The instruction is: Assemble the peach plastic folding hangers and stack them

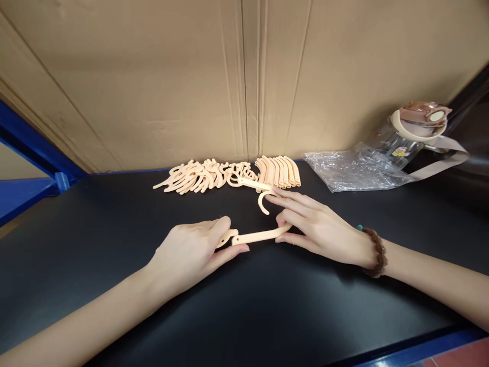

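Starting closest to us: red tiles [469, 354] peek out past the table's blue edge [428, 351], then it's smooth black tabletop [267, 306] with a dull sheen. Our left hand [191, 247] is pinched on a small curved piece [228, 237], right at the end of a cream bar [257, 236]. Our right hand [317, 224], brown bracelet [375, 252] on the wrist, has its fingers clamped on the bar's other end. Both parts sit mid-table in front of us. A hook [263, 205] pokes out by the right fingers; can't tell if they're gripping it. Further back there's another bar [254, 184], a heap of curved bits [191, 177] and a neat row of bars [278, 171]. Off right, a clear bag [351, 168] and a bottle [414, 132] whose sticker [400, 152] we can't read. Behind: plain brown cardboard [153, 86], blue frame [34, 147] at left.
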{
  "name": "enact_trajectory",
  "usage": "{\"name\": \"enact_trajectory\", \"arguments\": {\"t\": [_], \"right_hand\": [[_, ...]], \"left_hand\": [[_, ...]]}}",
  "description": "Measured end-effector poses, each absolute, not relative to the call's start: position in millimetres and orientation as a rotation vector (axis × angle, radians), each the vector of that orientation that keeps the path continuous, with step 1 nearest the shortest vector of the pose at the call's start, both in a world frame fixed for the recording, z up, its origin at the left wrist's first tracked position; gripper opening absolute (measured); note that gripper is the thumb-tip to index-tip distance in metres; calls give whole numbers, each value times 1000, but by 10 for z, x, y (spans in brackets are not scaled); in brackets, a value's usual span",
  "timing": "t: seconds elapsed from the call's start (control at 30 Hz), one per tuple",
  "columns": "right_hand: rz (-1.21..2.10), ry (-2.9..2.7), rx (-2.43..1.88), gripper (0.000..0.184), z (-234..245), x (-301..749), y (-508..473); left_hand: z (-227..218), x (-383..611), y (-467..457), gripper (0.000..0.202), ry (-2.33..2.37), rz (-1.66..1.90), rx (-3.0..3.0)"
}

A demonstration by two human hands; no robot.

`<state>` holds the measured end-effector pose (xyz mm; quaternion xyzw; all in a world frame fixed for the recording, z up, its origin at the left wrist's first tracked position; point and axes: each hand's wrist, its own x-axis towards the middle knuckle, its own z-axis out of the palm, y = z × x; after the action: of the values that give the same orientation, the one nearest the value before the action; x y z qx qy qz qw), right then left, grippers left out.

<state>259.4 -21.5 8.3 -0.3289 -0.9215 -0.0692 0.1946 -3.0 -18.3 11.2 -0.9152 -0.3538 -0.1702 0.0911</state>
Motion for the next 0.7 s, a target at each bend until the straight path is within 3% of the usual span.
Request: {"name": "enact_trajectory", "arguments": {"t": [0.7], "right_hand": [[-233, -2569, -931, 13, 91, 2581, -233]], "left_hand": [[64, -42, -151, 50, -907, -414, -2644]]}}
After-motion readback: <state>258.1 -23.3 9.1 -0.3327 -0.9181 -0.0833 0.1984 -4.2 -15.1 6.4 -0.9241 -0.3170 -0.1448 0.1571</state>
